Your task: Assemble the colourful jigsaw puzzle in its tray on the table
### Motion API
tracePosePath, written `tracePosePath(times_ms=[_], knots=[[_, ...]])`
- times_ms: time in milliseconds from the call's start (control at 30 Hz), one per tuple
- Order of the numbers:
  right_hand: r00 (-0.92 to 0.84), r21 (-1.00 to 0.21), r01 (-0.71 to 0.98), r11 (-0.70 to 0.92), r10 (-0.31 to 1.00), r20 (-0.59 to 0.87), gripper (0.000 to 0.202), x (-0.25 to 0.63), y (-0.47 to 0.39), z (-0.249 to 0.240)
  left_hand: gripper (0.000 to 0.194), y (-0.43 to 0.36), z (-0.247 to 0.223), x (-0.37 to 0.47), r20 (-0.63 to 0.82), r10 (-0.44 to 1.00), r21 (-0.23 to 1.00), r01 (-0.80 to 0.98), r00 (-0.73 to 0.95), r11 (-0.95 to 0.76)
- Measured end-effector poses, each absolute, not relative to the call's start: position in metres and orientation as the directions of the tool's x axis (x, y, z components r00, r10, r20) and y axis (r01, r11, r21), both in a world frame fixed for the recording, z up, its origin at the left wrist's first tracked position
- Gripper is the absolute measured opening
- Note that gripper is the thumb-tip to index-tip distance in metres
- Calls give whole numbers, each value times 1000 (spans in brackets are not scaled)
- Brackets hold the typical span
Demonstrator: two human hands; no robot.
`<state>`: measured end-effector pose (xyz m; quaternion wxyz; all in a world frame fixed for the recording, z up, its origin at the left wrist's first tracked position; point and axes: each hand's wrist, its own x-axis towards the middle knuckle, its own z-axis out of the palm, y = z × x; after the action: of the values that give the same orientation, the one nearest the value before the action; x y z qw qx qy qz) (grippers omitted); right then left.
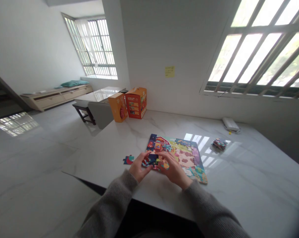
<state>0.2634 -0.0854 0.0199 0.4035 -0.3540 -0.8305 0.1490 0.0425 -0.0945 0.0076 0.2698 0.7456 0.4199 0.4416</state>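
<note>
A partly joined jigsaw puzzle (185, 158) with a barn and a brown-spotted cow lies flat on the table. At its lower left, a dark blue puzzle piece (153, 160) with red stripes nearby sits between my hands. My left hand (140, 166) grips this piece's left side, thumb below and fingers above. My right hand (173, 169) curves over the puzzle, its fingers and thumb closed around the piece's right side; its palm hides part of the picture. Left of my left hand lies a loose teal and red puzzle piece (128, 160).
A stack of puzzle pieces (219, 144) stands to the right on the marble-patterned table (110, 142). Behind are an orange box (118, 107) and a red puzzle box (137, 104). A white device (230, 125) lies near the wall. The table's front edge is close to my body.
</note>
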Motion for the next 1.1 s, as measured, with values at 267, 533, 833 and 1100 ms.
tracePosePath(times_ms=[267, 533, 833, 1100], knots=[[-424, -487, 514, 706, 702, 572, 35, 273, -80, 28, 48, -93, 7, 43, 508, 827, 691, 461, 239, -557], [-352, -418, 746, 519, 839, 414, 24, 341, 8, 39, 24, -92, 9, 43, 553, 800, 649, 482, 234, -589], [-245, -433, 816, 383, 907, 341, 17, 365, 60, 11, 19, -90, 4, 43, 553, 793, 643, 473, 256, -602], [-342, -320, 843, 433, 889, 304, 15, 369, 57, 10, 20, -78, 20, 58, 567, 730, 575, 450, 383, -683]])
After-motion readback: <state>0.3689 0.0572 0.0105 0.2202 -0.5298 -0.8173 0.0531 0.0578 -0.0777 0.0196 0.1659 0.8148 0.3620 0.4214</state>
